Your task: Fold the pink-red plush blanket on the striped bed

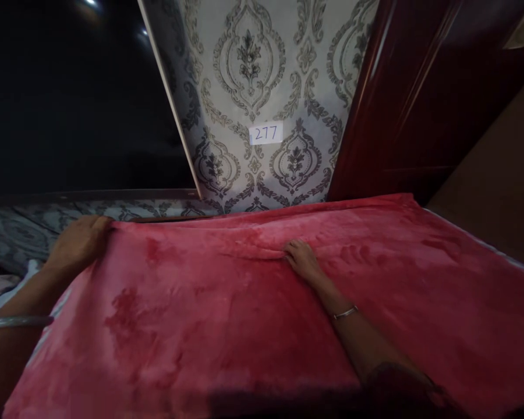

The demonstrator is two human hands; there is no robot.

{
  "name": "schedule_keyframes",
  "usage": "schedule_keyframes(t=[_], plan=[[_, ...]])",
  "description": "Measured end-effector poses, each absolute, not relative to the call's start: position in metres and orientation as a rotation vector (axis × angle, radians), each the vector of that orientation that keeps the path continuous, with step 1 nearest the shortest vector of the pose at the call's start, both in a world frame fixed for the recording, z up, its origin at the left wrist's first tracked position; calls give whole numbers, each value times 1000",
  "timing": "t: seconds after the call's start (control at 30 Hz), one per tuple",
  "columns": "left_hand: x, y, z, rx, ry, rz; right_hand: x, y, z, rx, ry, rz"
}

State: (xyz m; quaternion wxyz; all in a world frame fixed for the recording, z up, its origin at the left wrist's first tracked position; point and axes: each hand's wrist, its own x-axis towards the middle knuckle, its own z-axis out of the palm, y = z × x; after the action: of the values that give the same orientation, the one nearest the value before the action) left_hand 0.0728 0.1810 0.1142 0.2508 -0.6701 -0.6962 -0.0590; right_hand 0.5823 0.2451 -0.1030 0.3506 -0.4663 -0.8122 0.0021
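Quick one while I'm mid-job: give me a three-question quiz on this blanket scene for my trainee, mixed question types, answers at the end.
1. True or false: the left hand is at the far left corner of the red blanket.
2. Multiple choice: where does the right hand rest? A) on the wallpapered wall B) flat on the blanket, by a small ridge near its far edge C) on the dark wooden door
3. Fill in: the white label on the patterned wall reads ___.

Key:
1. True; whether its fingers pinch the fabric cannot be made out.
2. B
3. 277
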Motion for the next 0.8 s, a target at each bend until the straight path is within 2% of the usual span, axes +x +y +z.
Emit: schedule_keyframes(t=[0.13,0.53,0.8], plan=[[77,178,109,-1866,-1901,12,592,245,-94,-1222,-1941,-30],[71,178,73,-1849,-2153,-25,606,234,-83,-1203,-1871,14],[66,165,70,-2166,-1792,221,618,240,-99,-1289,-2016,-21]])
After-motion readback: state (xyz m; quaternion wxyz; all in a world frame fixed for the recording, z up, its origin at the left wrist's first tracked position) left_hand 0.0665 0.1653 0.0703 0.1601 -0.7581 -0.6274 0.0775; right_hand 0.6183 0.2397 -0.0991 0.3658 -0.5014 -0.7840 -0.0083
